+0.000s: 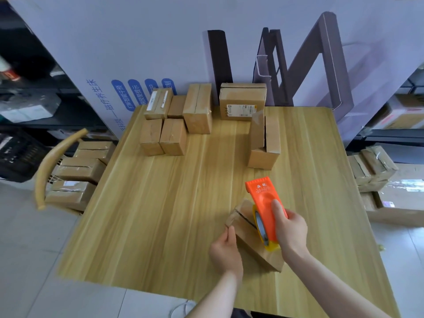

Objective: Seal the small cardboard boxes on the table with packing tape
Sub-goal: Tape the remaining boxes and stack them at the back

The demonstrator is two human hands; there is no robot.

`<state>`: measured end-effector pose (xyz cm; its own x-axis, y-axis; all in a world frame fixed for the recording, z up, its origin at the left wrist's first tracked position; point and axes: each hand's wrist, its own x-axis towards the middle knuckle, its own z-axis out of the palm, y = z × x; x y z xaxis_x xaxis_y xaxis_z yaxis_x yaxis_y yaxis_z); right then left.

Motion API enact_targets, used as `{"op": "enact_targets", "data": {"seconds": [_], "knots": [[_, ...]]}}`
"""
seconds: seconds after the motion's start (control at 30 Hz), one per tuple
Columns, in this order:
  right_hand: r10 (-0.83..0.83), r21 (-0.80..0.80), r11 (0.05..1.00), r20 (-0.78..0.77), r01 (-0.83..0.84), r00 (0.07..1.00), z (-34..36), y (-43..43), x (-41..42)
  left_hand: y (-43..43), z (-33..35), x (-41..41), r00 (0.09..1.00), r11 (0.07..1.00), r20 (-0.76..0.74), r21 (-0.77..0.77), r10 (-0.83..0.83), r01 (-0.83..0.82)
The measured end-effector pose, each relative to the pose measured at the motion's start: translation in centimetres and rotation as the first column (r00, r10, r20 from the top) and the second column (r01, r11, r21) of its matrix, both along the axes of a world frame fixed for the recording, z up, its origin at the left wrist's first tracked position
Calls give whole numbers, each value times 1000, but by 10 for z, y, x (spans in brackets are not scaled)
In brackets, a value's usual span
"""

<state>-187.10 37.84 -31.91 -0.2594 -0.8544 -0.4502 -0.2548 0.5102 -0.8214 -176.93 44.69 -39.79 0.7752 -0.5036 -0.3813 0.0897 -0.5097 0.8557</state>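
1. A big printed carton with blue lettering stands behind the far edge and fills the background.
2. The wooden tabletop carries all the small boxes.
3. A chair at the left has taped boxes stacked on its seat; more boxes are piled at the right, off the tabletop.
4. Five closed boxes sit close together at the far left of the tabletop. A labelled box stands just to their right at the far edge.
5. An open box with its flaps raised stands apart from them, right of centre.
6. The box being sealed lies tilted near the front right, its top seam showing as a dark slit.
7. An orange tape dispenser rests on that box, with the tape roll against the top face.
8. The right hand grips the dispenser, with its thumb on the orange body.
9. The left hand pinches the left end of the box.
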Motion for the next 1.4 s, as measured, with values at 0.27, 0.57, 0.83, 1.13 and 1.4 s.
{"op": "enact_targets", "data": {"seconds": [0.27,0.57,0.83,1.13,1.4], "knots": [[-371,14,924,283,383,885,29,-5,-47,-15,14,17,968,993,227,74,-106,92],[-326,-65,936,201,345,924,24,-7,-86,-90,31,-18,-322,-72,307,615,-895,786],[33,-74,997,107,-25,994,25,1,-78,-61,21,62,696,680,274,610,-663,407],[386,-95,907,-205,-411,899,22,-5,-51,-68,89,60,846,859,-178,-205,-504,469],[463,-113,843,-345,-526,816,26,0,-28,-77,102,78,822,857,-244,-129,-515,499]]}}
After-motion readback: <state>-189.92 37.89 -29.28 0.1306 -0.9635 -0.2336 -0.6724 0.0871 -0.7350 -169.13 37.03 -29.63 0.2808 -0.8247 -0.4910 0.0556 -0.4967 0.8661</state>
